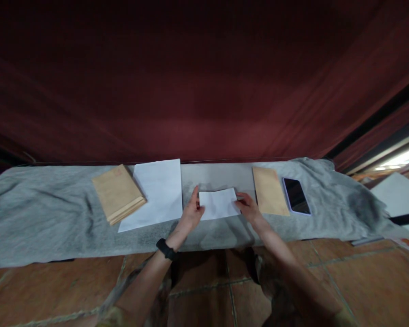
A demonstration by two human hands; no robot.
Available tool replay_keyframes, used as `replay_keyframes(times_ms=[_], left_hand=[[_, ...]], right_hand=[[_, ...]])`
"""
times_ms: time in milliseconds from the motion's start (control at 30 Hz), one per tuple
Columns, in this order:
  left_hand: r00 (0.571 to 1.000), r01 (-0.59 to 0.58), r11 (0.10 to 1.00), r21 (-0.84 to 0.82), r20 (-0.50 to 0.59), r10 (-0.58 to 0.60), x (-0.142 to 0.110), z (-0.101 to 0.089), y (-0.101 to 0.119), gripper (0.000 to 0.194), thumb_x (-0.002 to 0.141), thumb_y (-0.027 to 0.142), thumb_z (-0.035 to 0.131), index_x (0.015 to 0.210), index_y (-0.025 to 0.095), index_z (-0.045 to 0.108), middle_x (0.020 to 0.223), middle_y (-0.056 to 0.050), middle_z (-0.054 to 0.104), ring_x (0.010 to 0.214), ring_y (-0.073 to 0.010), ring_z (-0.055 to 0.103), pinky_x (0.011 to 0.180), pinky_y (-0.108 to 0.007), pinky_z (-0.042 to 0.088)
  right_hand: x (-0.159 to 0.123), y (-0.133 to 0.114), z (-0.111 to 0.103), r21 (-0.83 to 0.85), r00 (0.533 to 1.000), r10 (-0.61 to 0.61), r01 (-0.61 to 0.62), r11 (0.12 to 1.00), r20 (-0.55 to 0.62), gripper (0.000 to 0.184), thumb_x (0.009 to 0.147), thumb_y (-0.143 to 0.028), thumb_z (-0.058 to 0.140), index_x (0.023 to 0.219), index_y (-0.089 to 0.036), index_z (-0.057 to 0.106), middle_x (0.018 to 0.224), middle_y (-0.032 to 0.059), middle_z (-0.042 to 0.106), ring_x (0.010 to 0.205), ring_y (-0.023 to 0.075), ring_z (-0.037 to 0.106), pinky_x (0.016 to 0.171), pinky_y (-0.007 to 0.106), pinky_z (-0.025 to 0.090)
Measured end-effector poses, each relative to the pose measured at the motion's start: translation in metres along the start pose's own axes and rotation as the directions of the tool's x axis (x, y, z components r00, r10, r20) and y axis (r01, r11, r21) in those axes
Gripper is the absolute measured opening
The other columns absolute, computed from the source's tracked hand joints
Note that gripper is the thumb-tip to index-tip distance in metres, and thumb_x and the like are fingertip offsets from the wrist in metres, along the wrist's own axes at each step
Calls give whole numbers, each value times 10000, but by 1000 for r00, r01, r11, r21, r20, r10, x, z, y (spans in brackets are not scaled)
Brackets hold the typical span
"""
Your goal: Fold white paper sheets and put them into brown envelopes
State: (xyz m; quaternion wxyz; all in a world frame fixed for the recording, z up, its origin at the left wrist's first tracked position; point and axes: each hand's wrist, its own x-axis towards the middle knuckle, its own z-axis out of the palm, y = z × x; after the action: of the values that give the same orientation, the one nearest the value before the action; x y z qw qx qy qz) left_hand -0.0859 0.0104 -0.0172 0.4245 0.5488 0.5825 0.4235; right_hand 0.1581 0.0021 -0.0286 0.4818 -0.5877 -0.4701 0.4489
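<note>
A small white folded sheet of paper (219, 203) lies between my two hands, low over the grey cloth. My left hand (192, 211) is at its left edge, the thumb on the paper, the index finger pointing away from me and the other fingers curled. At the right edge my right hand (248, 207) pinches the paper between thumb and fingers. To the left lie large white sheets of paper (160, 193), partly under a stack of brown envelopes (117, 190). A single brown envelope (270, 190) lies just right of my right hand.
A phone (296, 195) with a purple edge lies right of the single envelope. Grey cloth (54, 204) covers the long narrow surface, wrinkled at both ends. Dark red fabric (204, 100) rises behind it. Below are floor tiles (204, 304) and my legs.
</note>
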Motion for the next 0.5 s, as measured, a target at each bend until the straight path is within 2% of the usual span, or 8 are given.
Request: replay_keyframes(times_ms=[67,133,200,333,433,500], left_hand=[[999,-48,981,188,24,44,-3,0,-1,851,747,70,590,1557,193,358,1115,-80,667,853,-184,663,883,-385,569],[992,-125,938,323,46,117,-6,1,0,830,761,41,537,1559,185,357,1258,-121,613,1044,-225,653,990,-407,539],[980,-196,885,422,58,189,-10,2,2,793,770,20,495,1541,177,392,1353,-138,561,1188,-248,610,1078,-411,491],[971,-225,777,587,75,225,-18,6,9,693,821,37,463,1502,163,448,1447,-147,506,1267,-260,578,1122,-419,461],[963,-239,639,731,95,252,-26,14,15,593,888,88,457,1475,161,481,1484,-166,501,1324,-301,534,1118,-482,446],[952,-276,553,786,145,269,-33,24,17,513,950,179,455,1460,156,498,1527,-175,477,1393,-331,467,1138,-522,409]], right_hand=[[-2,5,0,-239,993,-117,118,964,21,385,807,-373,596,1155,-212,625,692,-16,667,619,195,626,584,299,488],[-7,7,3,-450,977,-207,211,868,57,437,869,-310,511,1286,-198,579,768,20,705,689,218,667,649,326,510],[-13,7,6,-595,964,-242,257,761,107,479,906,-258,453,1373,-182,526,826,50,730,746,235,696,700,341,528],[-17,5,8,-729,951,-272,289,621,146,490,935,-222,429,1419,-174,497,965,96,756,856,246,723,790,352,555],[-16,6,9,-755,945,-294,299,584,146,484,945,-214,424,1422,-184,504,1049,117,754,910,256,724,822,371,565],[-16,7,10,-763,938,-311,313,566,155,480,953,-201,406,1422,-171,505,1117,132,741,959,260,717,858,383,564]])
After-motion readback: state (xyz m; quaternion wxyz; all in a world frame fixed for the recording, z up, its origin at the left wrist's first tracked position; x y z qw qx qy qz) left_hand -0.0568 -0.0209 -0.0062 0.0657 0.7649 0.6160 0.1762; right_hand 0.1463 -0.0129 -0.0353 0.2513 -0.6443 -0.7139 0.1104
